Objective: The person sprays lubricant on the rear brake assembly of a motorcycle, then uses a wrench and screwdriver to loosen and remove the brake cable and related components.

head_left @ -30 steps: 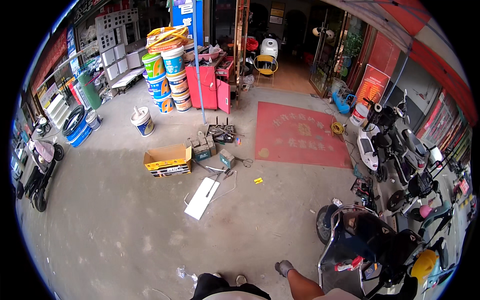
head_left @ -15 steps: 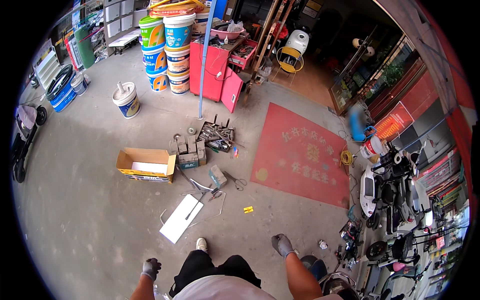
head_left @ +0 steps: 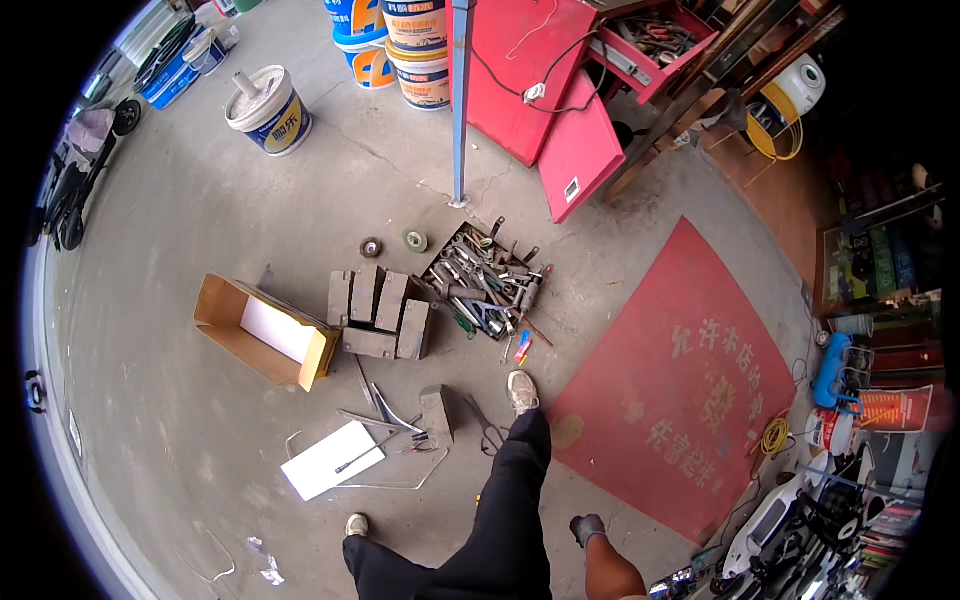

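- The dark-grey-gloved right hand [head_left: 588,528] hangs near the lower edge of the rectangular red floor mat with pale lettering [head_left: 670,380]; I cannot tell whether its fingers are spread or closed, or whether they grip anything.
- The left hand is out of view, its state unknown.
- The step in hand looks like walking: the pale right shoe [head_left: 521,392] is ahead of the left shoe [head_left: 357,525].
- Dark metal scissors [head_left: 487,430] and a flat white rectangular panel [head_left: 322,465] lie on the floor; picking up either would call for bending down.
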The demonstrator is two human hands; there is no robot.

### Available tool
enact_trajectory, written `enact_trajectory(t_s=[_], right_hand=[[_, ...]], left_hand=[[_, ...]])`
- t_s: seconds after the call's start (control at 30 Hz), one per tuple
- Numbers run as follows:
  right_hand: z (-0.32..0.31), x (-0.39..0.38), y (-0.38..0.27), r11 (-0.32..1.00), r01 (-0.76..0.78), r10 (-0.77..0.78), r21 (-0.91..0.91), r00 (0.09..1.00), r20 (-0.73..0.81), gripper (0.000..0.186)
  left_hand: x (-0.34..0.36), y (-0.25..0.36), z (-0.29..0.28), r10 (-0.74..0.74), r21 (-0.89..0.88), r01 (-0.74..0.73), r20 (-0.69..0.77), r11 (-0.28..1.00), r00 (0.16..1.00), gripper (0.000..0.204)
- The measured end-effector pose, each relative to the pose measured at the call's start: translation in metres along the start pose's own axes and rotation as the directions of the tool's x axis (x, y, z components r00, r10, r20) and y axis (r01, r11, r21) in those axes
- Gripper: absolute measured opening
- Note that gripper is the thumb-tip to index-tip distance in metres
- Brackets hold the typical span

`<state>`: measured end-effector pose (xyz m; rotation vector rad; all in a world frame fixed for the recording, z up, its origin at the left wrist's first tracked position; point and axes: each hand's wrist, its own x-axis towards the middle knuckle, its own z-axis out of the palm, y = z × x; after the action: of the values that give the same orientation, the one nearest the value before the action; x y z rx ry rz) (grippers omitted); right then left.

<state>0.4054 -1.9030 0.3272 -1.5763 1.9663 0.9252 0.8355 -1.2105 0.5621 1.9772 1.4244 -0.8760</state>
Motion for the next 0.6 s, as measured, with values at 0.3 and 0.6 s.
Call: enact_trajectory(t_s=[0.3,0.6], right_hand=[[-0.162,0.185,-0.599,0.522,0.792,-0.844,-0.316,0.532,-0.063,0.033],[-0.123,0.167,-0.782,0.44,0.779,-0.894,-0.448,0.424,-0.141,0.035]], left_hand=[[-0.177,-0.048,0.192,-0.357,0.15,0.354,-0.008,0.923,0.934,0.025],[-0.244,-0.091,0.244,-0.498,0.073,0.498,-0.018,0.864,0.867,0.026]])
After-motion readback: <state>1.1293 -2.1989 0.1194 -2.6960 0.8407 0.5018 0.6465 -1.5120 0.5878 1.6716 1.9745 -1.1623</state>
